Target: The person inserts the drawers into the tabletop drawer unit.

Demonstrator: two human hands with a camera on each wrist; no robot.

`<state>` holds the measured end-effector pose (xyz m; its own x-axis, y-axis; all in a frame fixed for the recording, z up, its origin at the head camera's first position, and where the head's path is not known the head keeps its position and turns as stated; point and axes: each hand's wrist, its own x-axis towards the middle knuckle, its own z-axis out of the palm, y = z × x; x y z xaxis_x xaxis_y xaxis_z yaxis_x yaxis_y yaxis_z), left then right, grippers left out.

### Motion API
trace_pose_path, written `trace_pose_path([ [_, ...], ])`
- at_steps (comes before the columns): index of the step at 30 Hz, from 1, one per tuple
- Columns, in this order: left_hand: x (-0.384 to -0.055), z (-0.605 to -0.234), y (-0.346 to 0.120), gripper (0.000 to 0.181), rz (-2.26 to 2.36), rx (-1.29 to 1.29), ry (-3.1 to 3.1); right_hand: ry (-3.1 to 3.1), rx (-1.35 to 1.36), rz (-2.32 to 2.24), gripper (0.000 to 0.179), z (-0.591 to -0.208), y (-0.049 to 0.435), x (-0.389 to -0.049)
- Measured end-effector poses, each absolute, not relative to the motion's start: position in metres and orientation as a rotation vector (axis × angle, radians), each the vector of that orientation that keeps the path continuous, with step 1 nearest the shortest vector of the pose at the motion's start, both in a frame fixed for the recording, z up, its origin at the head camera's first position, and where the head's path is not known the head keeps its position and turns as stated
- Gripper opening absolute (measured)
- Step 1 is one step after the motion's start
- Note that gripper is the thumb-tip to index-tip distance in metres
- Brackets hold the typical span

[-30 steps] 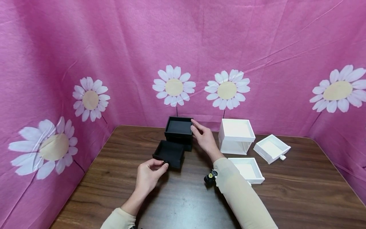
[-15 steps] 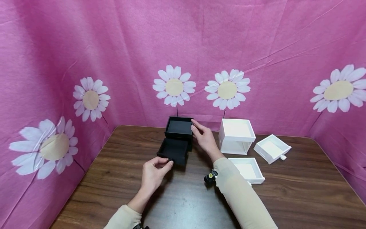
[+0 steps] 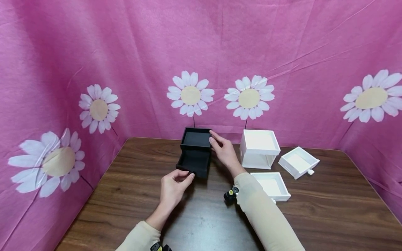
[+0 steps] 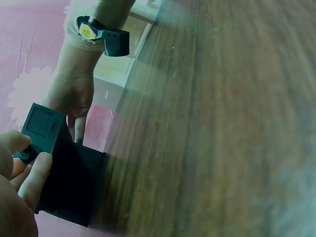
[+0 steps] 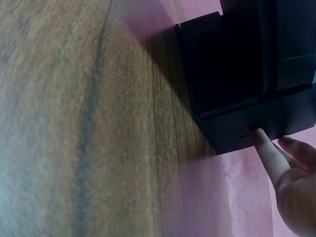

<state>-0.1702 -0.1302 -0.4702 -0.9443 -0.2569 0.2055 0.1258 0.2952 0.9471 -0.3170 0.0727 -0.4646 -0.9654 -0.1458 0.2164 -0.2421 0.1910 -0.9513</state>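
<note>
one pink cloth [image 3: 144, 42] printed with daisies hangs round the wooden counter [image 3: 329, 216]. two pale sleeves [image 3: 267, 216] reach across it. near the back stand a white box [image 3: 260, 141] and, to its left, a black box [image 3: 197, 137]. one white drawer [image 3: 298, 162] lies just right of the white box; another white drawer [image 3: 272, 184] lies in front, partly behind the right sleeve. in the head view the black drawer [image 3: 193, 160] sits directly before the black box, under its top tray. the left wrist view adds that it juts from the box's upper part, raised off the counter; how far inside it reaches i cannot tell. the right wrist view shows the box's side wall, with fingertips on it.

the hands are apart from each other. the right hand [image 3: 225, 150] slants forward and left, fingers extended, touching the right side of the black box. the left hand [image 3: 172, 188] comes from the near left, thumb and finger pinching the knob [image 4: 30, 154] of the black drawer. small marks beside the knob are too blurred to read.
</note>
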Motion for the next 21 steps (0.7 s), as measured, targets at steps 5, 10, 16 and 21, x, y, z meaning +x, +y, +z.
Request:
trace_pose_path([
  [5,-0.1718,-0.4697,-0.128,0.011,-1.663,0.127,-2.267,-2.366,0.38,1.909,0.045,-0.4649,0.0725,-0.3178],
  [10,-0.1736,-0.4709,-0.1271,0.011,-1.641,0.145,-2.278,-2.378,0.379,1.912,0.046,-0.4647,0.072,-0.3177],
  [16,-0.1765,-0.4703,-0.1268,0.013,-1.648,0.152,-2.287,-2.366,0.381,1.923,0.046,-0.4644,0.072,-0.317],
  [21,-0.1774,-0.4689,-0.1255,0.014,-1.639,0.127,-2.285,-2.365,0.38,1.917,0.046,-0.4657,0.0729,-0.3168],
])
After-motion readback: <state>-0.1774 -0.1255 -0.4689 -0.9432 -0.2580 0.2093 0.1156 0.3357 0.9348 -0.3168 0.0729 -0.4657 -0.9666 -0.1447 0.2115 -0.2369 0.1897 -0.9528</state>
